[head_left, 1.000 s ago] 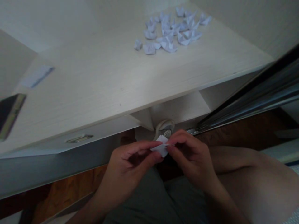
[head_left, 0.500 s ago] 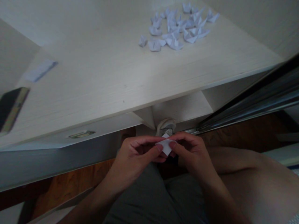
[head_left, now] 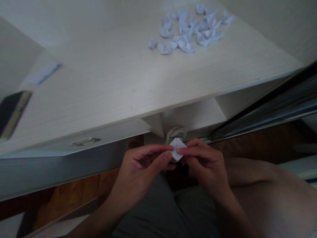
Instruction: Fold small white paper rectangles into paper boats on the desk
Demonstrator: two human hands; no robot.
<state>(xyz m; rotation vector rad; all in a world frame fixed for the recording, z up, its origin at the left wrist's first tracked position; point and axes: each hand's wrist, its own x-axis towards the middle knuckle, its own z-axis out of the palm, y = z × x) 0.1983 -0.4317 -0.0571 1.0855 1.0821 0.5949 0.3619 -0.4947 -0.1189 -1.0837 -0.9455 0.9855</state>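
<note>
Between my hands, over my lap and just below the desk's front edge, is a small folded white paper in a diamond shape. My left hand pinches its left corner between thumb and fingers. From the other side my right hand grips it, with the index finger lying across the paper's front face. The right fingertips behind the paper are partly hidden. Several small folded paper boats stand clustered at the far right of the desktop.
The white desktop spans the view above my hands. On its left lie a phone and a flat stack of white paper. Below are a drawer handle and a shelf. A dark glossy panel borders the right.
My right thumb has left the paper's front, and the right index finger now lies across it. The paper has become a flatter, fuller diamond. My left hand keeps its pinch.
</note>
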